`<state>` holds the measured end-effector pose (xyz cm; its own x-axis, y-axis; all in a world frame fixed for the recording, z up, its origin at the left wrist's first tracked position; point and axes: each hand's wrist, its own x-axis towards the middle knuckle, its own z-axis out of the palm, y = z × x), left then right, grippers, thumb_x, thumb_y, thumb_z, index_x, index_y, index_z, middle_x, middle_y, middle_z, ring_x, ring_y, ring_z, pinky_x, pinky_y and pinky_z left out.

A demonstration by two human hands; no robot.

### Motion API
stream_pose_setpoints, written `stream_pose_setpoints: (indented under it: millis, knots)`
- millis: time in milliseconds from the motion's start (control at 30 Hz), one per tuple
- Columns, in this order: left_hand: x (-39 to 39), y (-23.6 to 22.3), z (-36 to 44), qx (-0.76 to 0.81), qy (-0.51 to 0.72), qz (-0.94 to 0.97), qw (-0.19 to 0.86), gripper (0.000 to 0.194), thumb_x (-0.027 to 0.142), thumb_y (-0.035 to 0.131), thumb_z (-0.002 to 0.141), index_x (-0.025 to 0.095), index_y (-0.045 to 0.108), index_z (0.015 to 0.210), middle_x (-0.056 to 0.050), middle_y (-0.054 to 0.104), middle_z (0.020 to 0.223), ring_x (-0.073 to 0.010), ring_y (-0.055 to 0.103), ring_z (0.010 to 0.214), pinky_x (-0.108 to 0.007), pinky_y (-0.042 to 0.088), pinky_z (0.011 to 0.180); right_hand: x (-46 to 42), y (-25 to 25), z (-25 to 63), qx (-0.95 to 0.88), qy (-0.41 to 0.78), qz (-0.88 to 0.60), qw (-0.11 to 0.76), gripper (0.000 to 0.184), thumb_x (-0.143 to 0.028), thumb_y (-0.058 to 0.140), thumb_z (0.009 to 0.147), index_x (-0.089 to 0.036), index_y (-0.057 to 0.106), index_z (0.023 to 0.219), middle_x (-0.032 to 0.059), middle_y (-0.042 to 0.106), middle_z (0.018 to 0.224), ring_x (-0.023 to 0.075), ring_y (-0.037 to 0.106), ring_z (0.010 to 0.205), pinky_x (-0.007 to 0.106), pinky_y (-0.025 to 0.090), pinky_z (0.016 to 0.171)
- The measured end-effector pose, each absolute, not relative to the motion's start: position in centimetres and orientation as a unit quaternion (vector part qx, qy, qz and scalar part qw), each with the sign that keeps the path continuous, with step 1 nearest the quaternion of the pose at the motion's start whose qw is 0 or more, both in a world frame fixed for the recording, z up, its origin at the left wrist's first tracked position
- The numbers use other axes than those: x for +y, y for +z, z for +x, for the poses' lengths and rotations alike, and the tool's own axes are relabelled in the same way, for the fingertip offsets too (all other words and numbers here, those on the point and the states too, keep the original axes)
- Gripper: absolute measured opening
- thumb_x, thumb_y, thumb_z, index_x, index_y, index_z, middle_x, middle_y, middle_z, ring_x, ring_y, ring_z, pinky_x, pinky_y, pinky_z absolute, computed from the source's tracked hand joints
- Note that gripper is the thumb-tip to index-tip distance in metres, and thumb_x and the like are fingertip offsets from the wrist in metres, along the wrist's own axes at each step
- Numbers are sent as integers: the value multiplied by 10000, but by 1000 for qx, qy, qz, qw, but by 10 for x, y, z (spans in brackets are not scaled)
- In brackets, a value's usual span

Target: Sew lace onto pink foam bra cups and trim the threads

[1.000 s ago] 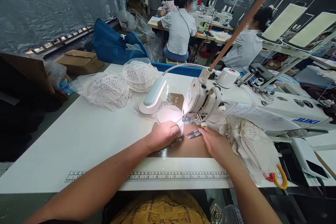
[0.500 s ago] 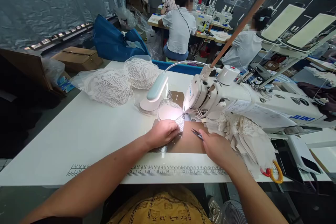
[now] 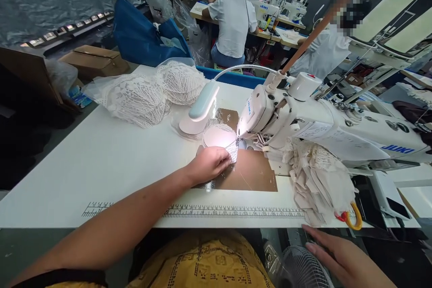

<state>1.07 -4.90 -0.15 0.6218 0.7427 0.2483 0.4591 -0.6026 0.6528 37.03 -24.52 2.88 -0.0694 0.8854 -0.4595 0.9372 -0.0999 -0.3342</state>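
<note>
My left hand (image 3: 209, 164) is closed on a small white lace piece (image 3: 232, 151) and presses it onto the brown plate (image 3: 251, 173), right beside the needle of the white sewing machine (image 3: 337, 130). A gooseneck lamp (image 3: 201, 109) lights that spot. My right hand (image 3: 340, 260) is below the table's front edge at the lower right. Its fingers are stretched flat and hold nothing, and it hovers beside a small fan (image 3: 299, 270). A stack of cream lace pieces (image 3: 320, 180) lies under the machine arm.
A heap of white lace (image 3: 141, 96) sits at the table's back left. A printed ruler (image 3: 236, 212) runs along the front edge. Orange-handled scissors (image 3: 353, 221) lie at the right edge. Two people (image 3: 232, 22) (image 3: 324, 49) sew at tables behind; a blue bag (image 3: 141, 45) and a cardboard box (image 3: 94, 60) stand at the left.
My right hand has left the thread snips on the brown plate and dropped below the table's front edge. The snips are out of sight. The left hand stays on the lace.
</note>
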Motion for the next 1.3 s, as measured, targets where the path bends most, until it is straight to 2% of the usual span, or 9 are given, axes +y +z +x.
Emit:
stream_pose_setpoints:
  millis: [200, 333, 400, 500, 800, 1033, 1167, 1233, 1300]
  knots:
    - [-52, 2, 14, 354, 266, 819, 366, 211, 256, 512, 892, 156, 613, 735, -34, 654, 741, -136, 579, 673, -235, 438, 624, -258, 33, 353, 566, -402, 700, -163, 449, -504, 614, 805, -382, 632, 1237, 47, 667, 1218, 282, 613, 1132, 366, 504, 959]
    - [-54, 4, 16, 356, 282, 781, 429, 197, 273, 537, 877, 150, 631, 755, -25, 641, 741, -128, 571, 675, -229, 450, 630, -215, 17, 274, 435, -576, 616, -317, 483, -578, 549, 846, -271, 673, 1198, 83, 694, 951, 200, 643, 820, 297, 541, 683]
    - [-55, 4, 16, 353, 292, 763, 457, 219, 293, 540, 878, 142, 623, 744, -23, 623, 724, -124, 556, 666, -227, 451, 625, -190, 10, 237, 374, -637, 575, -352, 465, -568, 598, 824, -238, 699, 1136, 25, 613, 756, 98, 500, 571, 199, 423, 480]
    - [-57, 6, 17, 352, 302, 739, 489, 254, 322, 545, 880, 131, 609, 724, -15, 593, 687, -114, 527, 636, -222, 444, 605, -161, 5, 205, 294, -699, 517, -398, 466, -495, 715, 754, -226, 682, 1133, -15, 528, 732, 57, 378, 528, 153, 287, 408]
    - [-57, 7, 17, 337, 291, 713, 542, 234, 321, 565, 880, 122, 646, 788, -29, 627, 742, -121, 558, 681, -221, 456, 642, -137, 2, 187, 239, -712, 475, -458, 383, -406, 747, 745, -202, 681, 1062, -26, 504, 731, 39, 352, 532, 129, 254, 397]
    - [-56, 5, 16, 340, 289, 725, 525, 232, 298, 552, 890, 121, 639, 767, -26, 624, 727, -120, 558, 679, -224, 453, 637, -130, -3, 188, 328, -621, 548, -454, 423, -461, 670, 785, -218, 674, 1131, -24, 499, 709, 58, 353, 514, 164, 268, 406]
    - [-55, 10, 13, 320, 322, 759, 467, 229, 271, 540, 895, 131, 629, 737, -24, 615, 718, -129, 556, 707, -250, 464, 697, -117, -3, 211, 602, -341, 637, -339, 395, -385, 541, 870, -222, 652, 1212, 68, 640, 914, 178, 549, 740, 316, 475, 666]
    - [-52, 12, 12, 314, 353, 758, 449, 218, 271, 541, 896, 140, 640, 752, -39, 648, 784, -154, 586, 810, -286, 470, 809, -109, -2, 222, 701, -184, 642, -252, 348, -304, 509, 873, -185, 693, 1143, 120, 648, 1011, 260, 558, 907, 421, 462, 824]
    - [-48, 12, 13, 336, 375, 726, 467, 212, 295, 547, 896, 148, 649, 782, -46, 670, 845, -168, 603, 863, -300, 473, 844, -102, 0, 228, 742, -110, 629, -202, 332, -264, 487, 876, -162, 705, 1105, 143, 644, 1053, 293, 548, 980, 457, 449, 874]
